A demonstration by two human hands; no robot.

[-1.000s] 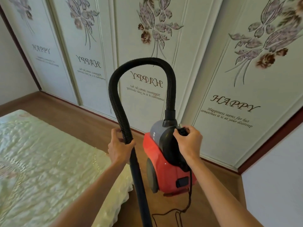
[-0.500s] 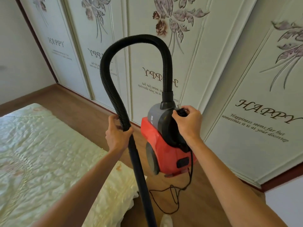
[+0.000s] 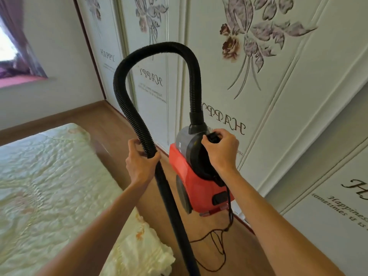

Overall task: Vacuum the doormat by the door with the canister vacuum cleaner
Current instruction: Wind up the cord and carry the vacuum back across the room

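The red and grey canister vacuum cleaner (image 3: 199,188) hung right of centre, nose up and tail down, in front of the white wardrobe doors (image 3: 288,100) printed with flowers and the word "HAPPY". The right hand (image 3: 222,154) held it by the black carry handle (image 3: 213,138) at its top, with the fingers (image 3: 229,136) curled tightly round that handle. Whether the tail touched the wooden floor (image 3: 111,120) could not be told.

A black ribbed hose (image 3: 155,49) rose from the nose of the machine, arched over to the left and came down to the left hand (image 3: 140,166). That hand's fingers (image 3: 133,145) and thumb were wrapped round the lower end of the hose, just where it met the smooth black tube (image 3: 172,208). The tube ran on down towards the near edge of the view, between the two forearms.

A thin black power cord (image 3: 220,251) dangled from the rear of the machine and looped loosely over the floor below it.

A bed (image 3: 49,186) with a pale green quilted cover filled the near left. At the far left stood a window (image 3: 8,50) with a purple curtain (image 3: 18,26).
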